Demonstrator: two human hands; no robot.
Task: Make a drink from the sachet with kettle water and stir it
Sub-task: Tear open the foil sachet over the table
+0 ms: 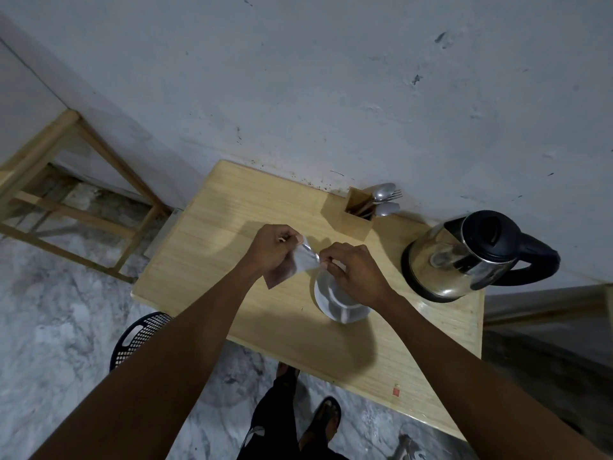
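Pale wooden surface (pixel 232 210) w/ steel black-handled kettle (pixel 464 257) at right, white ceramic mug (pixel 326 298) centre. Silver-brown foil sachet (pixel 295 265) above mug's left rim, long axis tilted top-right to bottom-left. Left hand (pixel 270 249) & right hand (pixel 353 268) grip clamped on its top edge; the rest hangs below.

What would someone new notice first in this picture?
Most likely the two hands at the centre of the wooden table: the left hand and right hand both pinch the sachet above the white cup, as if tearing it. Next, the shiny kettle on the table's right, and the wooden holder of spoons and forks by the wall.
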